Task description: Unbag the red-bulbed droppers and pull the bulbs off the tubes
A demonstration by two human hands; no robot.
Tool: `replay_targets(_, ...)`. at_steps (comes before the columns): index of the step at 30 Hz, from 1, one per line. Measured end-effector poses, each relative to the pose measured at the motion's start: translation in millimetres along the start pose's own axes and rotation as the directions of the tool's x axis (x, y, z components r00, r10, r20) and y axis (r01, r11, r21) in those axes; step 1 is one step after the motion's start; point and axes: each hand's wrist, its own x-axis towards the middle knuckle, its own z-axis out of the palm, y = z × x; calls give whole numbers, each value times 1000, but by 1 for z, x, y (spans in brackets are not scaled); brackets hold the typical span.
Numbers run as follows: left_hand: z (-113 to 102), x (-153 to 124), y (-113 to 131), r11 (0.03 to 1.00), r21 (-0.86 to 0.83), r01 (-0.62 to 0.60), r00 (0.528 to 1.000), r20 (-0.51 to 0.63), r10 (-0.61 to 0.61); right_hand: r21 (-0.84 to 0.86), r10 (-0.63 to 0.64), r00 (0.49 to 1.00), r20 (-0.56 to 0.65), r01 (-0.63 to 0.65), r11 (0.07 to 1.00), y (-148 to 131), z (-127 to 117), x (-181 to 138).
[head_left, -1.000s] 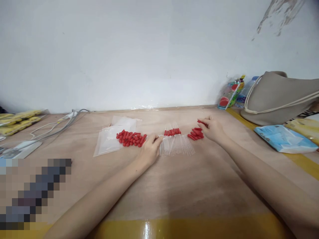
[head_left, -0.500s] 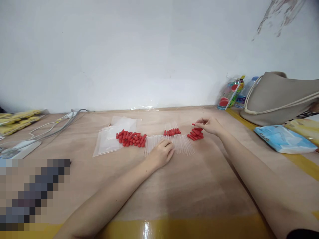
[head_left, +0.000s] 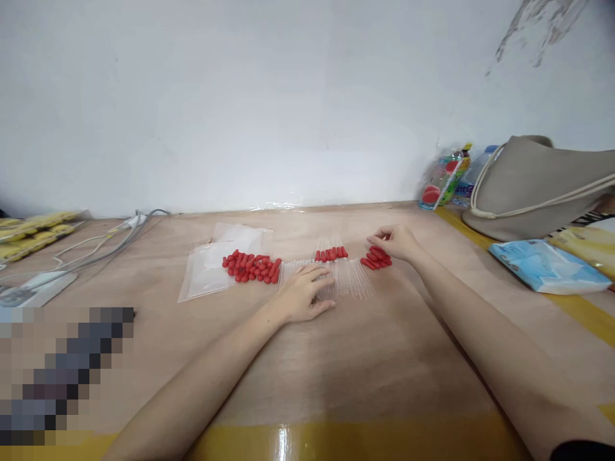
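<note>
My left hand (head_left: 303,293) lies flat with fingers stretched out on a row of clear plastic tubes (head_left: 350,282) laid across the wooden table (head_left: 365,358). My right hand (head_left: 394,241) rests at a small pile of red caps (head_left: 376,257) to the right, fingers curled at the pile; whether they pinch a cap is hidden. A larger heap of red caps (head_left: 250,267) lies left of the tubes. A short row of red-capped tubes (head_left: 331,253) sits just behind the clear ones.
Clear plastic bags (head_left: 211,269) lie at the left of the red heap. Cables (head_left: 103,246) and yellow packets (head_left: 33,232) are at far left. A beige bag (head_left: 538,186), bottles (head_left: 446,179) and a blue tissue pack (head_left: 548,266) stand at right.
My left hand slid from the left end of the tubes toward the middle and flattened on them. My right hand came down from holding a cap above the small pile onto it.
</note>
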Motion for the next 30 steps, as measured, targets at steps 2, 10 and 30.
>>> replay_targets(2, 1, 0, -3, 1000, -21, -23, 999, 22, 23, -77, -50, 997, 58, 54, 996, -18, 6, -5)
replay_targets(10, 11, 2, 4, 1000, -7, 1, 995, -95, -1, -326, 90, 984, 155, -35, 945, -68, 27, -3)
replay_targets(30, 8, -20, 14, 991, 102, 88, 896, -442, -34, -164, 30, 1000, 1, -30, 986, -80, 20, -18)
